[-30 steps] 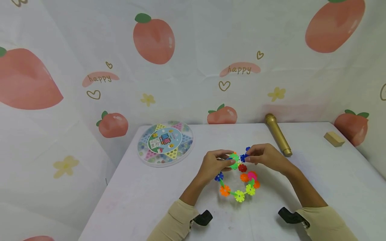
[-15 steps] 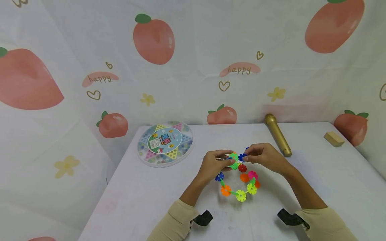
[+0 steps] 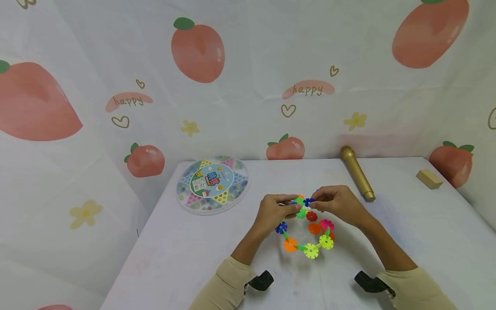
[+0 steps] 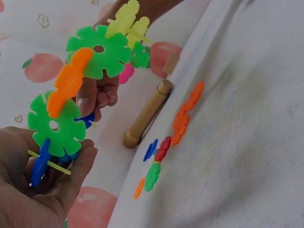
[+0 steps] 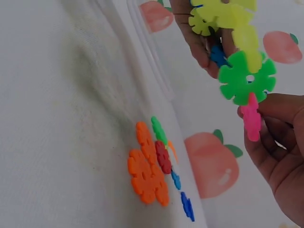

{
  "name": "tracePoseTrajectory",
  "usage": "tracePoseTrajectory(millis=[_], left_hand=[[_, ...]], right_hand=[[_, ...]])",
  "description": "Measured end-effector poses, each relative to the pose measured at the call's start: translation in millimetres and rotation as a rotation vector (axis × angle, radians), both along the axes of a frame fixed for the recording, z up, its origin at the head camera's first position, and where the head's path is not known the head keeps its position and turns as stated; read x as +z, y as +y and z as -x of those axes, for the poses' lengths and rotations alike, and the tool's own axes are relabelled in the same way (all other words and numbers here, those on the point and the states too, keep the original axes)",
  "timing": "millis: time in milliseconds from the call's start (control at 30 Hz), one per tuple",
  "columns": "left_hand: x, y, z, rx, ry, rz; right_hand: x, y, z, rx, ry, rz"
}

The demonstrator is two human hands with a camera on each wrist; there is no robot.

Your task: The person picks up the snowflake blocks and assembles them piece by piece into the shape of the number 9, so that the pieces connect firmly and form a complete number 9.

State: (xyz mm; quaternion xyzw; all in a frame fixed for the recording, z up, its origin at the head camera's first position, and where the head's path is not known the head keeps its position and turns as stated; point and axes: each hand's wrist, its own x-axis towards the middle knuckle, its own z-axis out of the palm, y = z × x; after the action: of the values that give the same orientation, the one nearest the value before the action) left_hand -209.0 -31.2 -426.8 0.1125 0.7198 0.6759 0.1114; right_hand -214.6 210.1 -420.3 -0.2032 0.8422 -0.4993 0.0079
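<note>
A chain of coloured snowflake-shaped plastic discs point(image 3: 311, 251) hangs in a loop below both hands, with blue, orange, green, yellow and pink pieces. My left hand point(image 3: 273, 213) grips the chain's left end, where a blue disc point(image 4: 41, 164) and a thin yellow one sit between thumb and fingers. My right hand point(image 3: 337, 202) pinches a dark blue disc point(image 3: 308, 202) close to the left fingertips. Beside the right fingers in the right wrist view is a pink disc point(image 5: 251, 118), joined to a green disc point(image 5: 247, 78). The fingers partly hide the held pieces.
Loose discs lie on the white table behind the chain, among them a red disc point(image 3: 311, 216) and orange discs point(image 5: 145, 175). A round board-game box point(image 3: 240, 196) stands at back left. Further right are a gold tube point(image 3: 358, 174) and a wooden block point(image 3: 429, 178).
My right hand has shifted slightly left, bringing the blue disc nearer the left hand. The chain's lower right side has swung a little right. The left hand has stayed nearly still.
</note>
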Motion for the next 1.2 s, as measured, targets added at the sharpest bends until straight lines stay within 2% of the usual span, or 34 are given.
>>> tracePoseTrajectory(millis=[167, 333, 600, 867, 1200], left_hand=[[1.9, -0.3, -1.1, 0.01, 0.006, 0.026], [1.5, 0.0, -1.4, 0.014, 0.029, 0.034], [-2.8, 1.8, 0.4, -0.005, 0.049, 0.027], [-5.1, 4.1, -0.9, -0.031, 0.027, 0.024], [-3.5, 4.0, -2.3, -0.069, 0.049, 0.084]], right_hand=[[-4.3, -2.1, -0.3, -0.01, 0.059, 0.015], [-7.8, -4.3, -0.3, -0.011, 0.082, 0.021], [-8.0, -3.8, 1.0, -0.012, 0.051, -0.003], [-7.2, -0.3, 2.1, -0.01, -0.012, -0.03], [-7.0, -0.7, 3.6, 0.058, -0.048, -0.005]])
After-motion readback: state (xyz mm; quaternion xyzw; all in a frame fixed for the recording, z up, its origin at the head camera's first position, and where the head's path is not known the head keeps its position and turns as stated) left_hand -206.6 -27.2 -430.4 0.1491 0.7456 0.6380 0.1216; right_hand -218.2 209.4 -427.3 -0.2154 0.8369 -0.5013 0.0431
